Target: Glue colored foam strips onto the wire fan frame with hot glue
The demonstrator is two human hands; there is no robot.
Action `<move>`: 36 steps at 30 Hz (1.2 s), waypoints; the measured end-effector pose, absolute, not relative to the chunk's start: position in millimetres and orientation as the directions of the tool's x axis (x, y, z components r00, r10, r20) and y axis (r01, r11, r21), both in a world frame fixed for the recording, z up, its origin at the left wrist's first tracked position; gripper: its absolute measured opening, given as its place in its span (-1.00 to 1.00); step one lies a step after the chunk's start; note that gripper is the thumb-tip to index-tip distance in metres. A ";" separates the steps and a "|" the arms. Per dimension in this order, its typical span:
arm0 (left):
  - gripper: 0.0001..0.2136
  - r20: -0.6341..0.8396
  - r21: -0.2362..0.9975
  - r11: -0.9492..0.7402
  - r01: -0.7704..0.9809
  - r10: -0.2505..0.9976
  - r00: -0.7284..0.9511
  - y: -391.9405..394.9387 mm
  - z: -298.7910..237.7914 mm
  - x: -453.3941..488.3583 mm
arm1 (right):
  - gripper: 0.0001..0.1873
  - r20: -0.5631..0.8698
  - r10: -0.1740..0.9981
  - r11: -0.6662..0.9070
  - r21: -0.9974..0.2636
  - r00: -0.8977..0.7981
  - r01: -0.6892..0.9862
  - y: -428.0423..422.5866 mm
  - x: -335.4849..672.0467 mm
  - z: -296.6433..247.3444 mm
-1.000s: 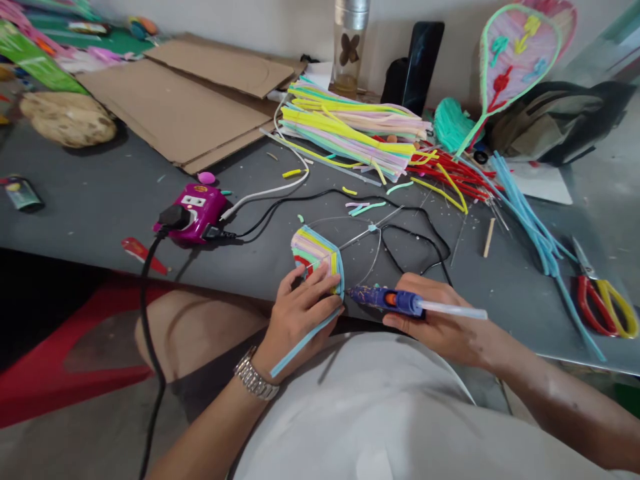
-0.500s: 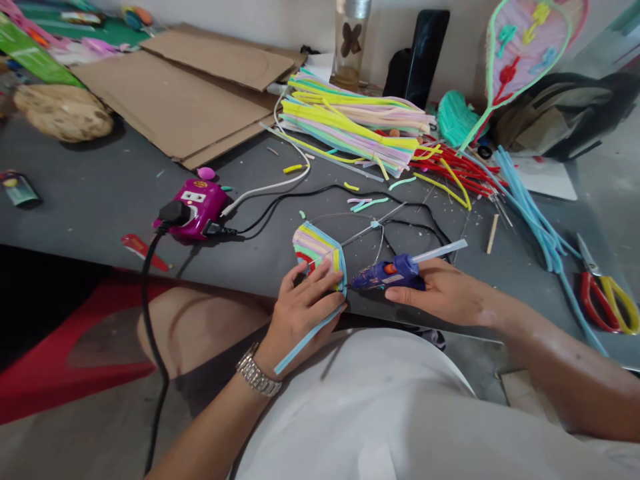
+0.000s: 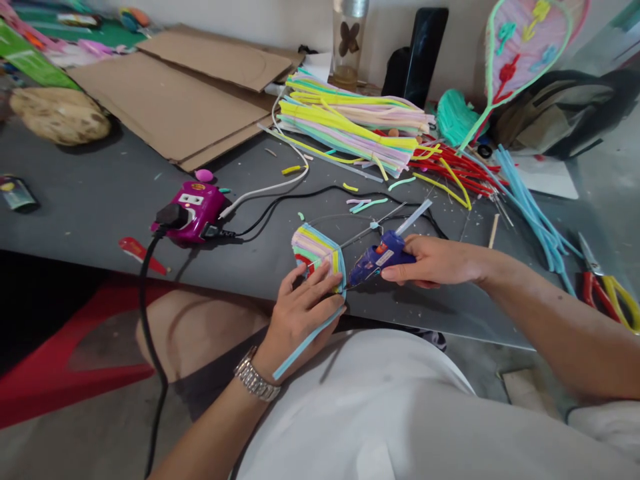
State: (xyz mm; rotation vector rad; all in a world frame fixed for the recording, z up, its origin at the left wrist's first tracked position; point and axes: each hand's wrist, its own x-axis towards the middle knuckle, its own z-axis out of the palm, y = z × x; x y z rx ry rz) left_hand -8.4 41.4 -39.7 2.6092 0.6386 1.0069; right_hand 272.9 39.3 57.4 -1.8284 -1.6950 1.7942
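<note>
My left hand (image 3: pixel 305 310) holds down a small striped piece made of pipe cleaners (image 3: pixel 315 241) at the table's front edge. Its bands are blue, yellow, pink, green and red, and my fingers cover its lower part. A loose light-blue pipe cleaner (image 3: pixel 303 347) runs from its edge across the back of that hand. My right hand (image 3: pixel 423 263) is wrapped round a blue hot glue gun (image 3: pixel 377 259), with a clear glue stick (image 3: pixel 415 217) poking out of its back end. The gun's nozzle points down-left at the piece's right edge; whether it touches I cannot tell.
Bundles of pastel pipe cleaners (image 3: pixel 350 127) lie at the back, with red ones (image 3: pixel 460 167) beside them. Blue pipe cleaners (image 3: pixel 535 213) and scissors (image 3: pixel 603 283) are at right. A purple power socket (image 3: pixel 197 207), cables and cardboard sheets (image 3: pixel 190 100) occupy the left.
My right hand has swung the glue gun's back end up and away from me, so the gun slants more steeply. The nozzle stays by the striped piece. My left hand has barely moved.
</note>
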 end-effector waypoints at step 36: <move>-0.86 0.571 0.384 -0.869 0.311 0.488 0.660 41.8 -38.9 -8.6 | -0.78 0.047 0.945 0.295 -0.556 -0.325 0.777 -58.6 245.1 16.1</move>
